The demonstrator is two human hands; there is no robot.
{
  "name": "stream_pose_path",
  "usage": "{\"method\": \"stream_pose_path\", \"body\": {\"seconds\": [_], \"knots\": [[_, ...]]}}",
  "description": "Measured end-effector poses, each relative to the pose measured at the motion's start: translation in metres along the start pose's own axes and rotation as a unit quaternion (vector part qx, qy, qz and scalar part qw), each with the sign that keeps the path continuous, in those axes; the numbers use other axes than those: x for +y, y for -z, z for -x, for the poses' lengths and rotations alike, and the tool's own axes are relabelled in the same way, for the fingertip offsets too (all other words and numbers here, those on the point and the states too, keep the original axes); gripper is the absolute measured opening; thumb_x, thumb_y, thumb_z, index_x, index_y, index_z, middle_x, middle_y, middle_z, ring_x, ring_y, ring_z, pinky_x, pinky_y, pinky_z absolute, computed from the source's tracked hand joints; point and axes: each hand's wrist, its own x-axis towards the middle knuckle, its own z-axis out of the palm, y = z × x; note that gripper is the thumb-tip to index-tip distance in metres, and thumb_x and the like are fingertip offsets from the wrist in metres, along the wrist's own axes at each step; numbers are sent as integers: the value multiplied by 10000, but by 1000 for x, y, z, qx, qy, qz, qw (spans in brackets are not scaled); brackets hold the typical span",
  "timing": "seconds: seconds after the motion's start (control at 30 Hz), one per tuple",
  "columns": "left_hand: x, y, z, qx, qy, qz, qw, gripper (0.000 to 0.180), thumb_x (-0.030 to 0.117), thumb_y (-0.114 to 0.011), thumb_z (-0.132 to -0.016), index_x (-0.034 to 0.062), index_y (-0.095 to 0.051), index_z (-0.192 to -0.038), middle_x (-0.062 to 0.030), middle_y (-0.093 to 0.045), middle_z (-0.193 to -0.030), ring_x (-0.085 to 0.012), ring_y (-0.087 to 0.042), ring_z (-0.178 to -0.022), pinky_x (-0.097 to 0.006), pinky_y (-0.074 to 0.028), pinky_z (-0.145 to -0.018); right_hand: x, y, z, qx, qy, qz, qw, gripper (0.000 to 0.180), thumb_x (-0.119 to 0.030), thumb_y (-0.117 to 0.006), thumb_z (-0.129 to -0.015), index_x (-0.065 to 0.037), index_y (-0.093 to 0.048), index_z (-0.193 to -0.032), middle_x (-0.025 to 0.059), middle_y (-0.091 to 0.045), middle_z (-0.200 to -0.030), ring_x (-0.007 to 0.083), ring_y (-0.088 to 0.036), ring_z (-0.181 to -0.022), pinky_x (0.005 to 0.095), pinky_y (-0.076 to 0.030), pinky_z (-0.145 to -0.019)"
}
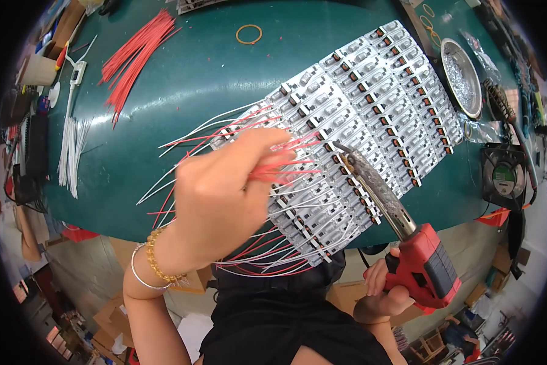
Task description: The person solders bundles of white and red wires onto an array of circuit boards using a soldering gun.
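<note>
My left hand (225, 188) is closed around several red wires (276, 170), their ends pointing right over a sheet of small grey parts (358, 103). A red soldering gun (422, 261) is gripped in my right hand (386, 292). Its long dark barrel reaches up and left, with the tip (340, 145) over the sheet, just right of the held wires. White and red wires (273, 261) fan out leftward from the near-left rows of the sheet. The fingertips of my left hand are slightly blurred, and its palm is hidden.
Loose red wires (136, 58) and white wires (72, 152) lie on the green table (194, 79) at left. A yellow rubber band (249, 34) rests at the back. Rightward stand a metal bowl (462, 79) of small silvery bits, a coiled iron stand (499, 100) and a black fan (504, 176).
</note>
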Motion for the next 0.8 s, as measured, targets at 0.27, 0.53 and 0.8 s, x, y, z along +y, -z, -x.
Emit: {"method": "stream_pose_path", "body": {"seconds": [0.27,0.53,0.8], "knots": [[-7,-13,6,-54,40,-38,997,120,2,-712,-747,2,-630,-836,-75,-556,-885,-211,-564,-556,-336,-437,-479,3,9,3,-20,-1,11,1000,860,-609,-715,-801,99,-506,-1243,-14,-450,-470,108,-434,-383,240,-351,-412],[-8,-13,3,-59,42,-29,997,108,2,-715,-730,8,-633,-801,-77,-571,-862,-207,-570,-569,-332,-442,-490,7,5,3,51,-45,-13,998,533,-524,-843,-727,-43,-613,-742,-2,-576,-589,97,-532,-524,238,-376,-495],[-4,-9,-3,-84,81,-23,993,119,-30,-735,-742,-29,-648,-823,-79,-557,-836,-173,-569,-692,-287,-471,-606,4,16,8,-17,-66,200,977,407,-398,-797,-785,-54,-611,-673,25,-595,-643,165,-545,-525,291,-382,-485]]}}
